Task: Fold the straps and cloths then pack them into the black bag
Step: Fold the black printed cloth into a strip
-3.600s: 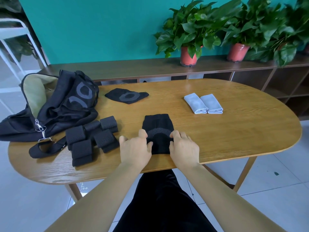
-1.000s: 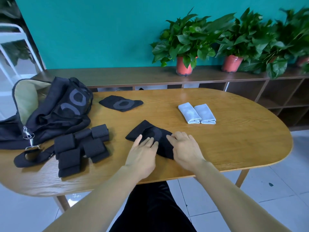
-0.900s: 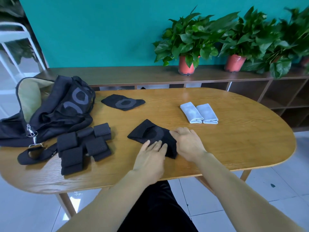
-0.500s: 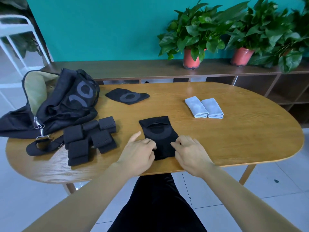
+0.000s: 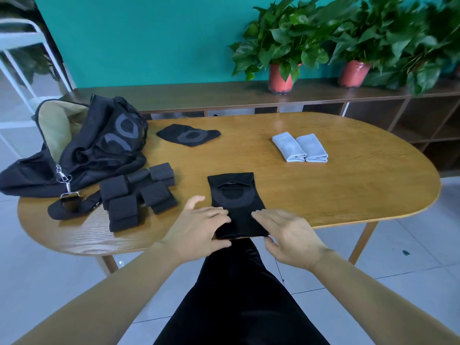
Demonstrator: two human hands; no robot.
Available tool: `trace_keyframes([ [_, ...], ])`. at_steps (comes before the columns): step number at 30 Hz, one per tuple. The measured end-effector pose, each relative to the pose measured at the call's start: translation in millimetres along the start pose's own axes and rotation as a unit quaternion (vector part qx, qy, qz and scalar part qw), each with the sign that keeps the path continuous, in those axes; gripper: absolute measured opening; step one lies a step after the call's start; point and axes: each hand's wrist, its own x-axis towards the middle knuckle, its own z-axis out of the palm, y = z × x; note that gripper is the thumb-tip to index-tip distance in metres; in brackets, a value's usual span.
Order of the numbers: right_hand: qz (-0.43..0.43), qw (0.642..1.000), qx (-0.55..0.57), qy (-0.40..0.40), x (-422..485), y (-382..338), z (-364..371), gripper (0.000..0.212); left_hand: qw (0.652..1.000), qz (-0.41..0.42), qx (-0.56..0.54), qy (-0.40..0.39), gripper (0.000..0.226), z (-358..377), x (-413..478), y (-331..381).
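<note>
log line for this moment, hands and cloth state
step: fold black cloth, lying flat | left hand: pinches near corner | right hand: rests on near edge | black bag: open, left

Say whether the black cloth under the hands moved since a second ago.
Yes: the black cloth turned clockwise, now square with the near edge of the table.

A black cloth (image 5: 236, 202) with a grey ring lies flat between the left fingers (image 5: 217, 214) and right fingers (image 5: 265, 215), touching both. Folded black straps (image 5: 139, 195) and the open black bag (image 5: 94, 150) lie left of them; two folded grey cloths (image 5: 300, 148) lie beyond.
</note>
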Motion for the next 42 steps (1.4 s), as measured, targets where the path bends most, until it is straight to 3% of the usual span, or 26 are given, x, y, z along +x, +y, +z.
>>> trace_keyframes([
  [4, 0.04, 0.997, 0.055, 0.034, 8.7, -4.4, -4.2, 0.042, 0.996, -0.041, -0.039, 0.07, 0.049, -0.3, -1.2, 0.7],
  [10, 0.236, 0.96, 0.143, 0.043, 37.9, -6.9, -6.3, 0.037, 0.969, -0.21, -0.097, 0.084, 0.048, -1.0, 14.5, 0.4],
  [17, 0.299, 0.948, 0.1, 0.05, 56.7, -6.4, 9.5, 0.035, 0.951, -0.297, -0.051, 0.063, 0.046, 2.7, 31.0, 3.0],
  [26, 0.33, 0.94, 0.073, 0.038, 64.9, -5.0, 14.0, 0.034, 0.939, -0.341, -0.008, 0.031, 0.046, 8.4, 40.8, 0.7],
  [33, 0.343, 0.939, 0.037, 0.019, 67.6, -6.3, 14.1, 0.022, 0.939, -0.337, -0.028, 0.059, 0.026, 8.4, 40.7, -1.2],
  [36, 0.332, 0.943, -0.007, 0.031, 65.3, -5.8, 16.8, 0.015, 0.962, -0.251, -0.047, 0.099, 0.024, 7.9, 40.5, 1.3],
  [40, 0.215, 0.96, -0.051, 0.173, 54.9, -3.8, 22.2, 0.012, 0.992, -0.11, -0.041, 0.049, 0.042, 4.7, 37.9, 11.6],
  [42, 0.138, 0.98, -0.043, 0.135, 44.9, -7.0, 22.2, 0.031, 0.996, -0.079, -0.025, -0.025, 0.061, 5.2, 30.1, 18.3],
])
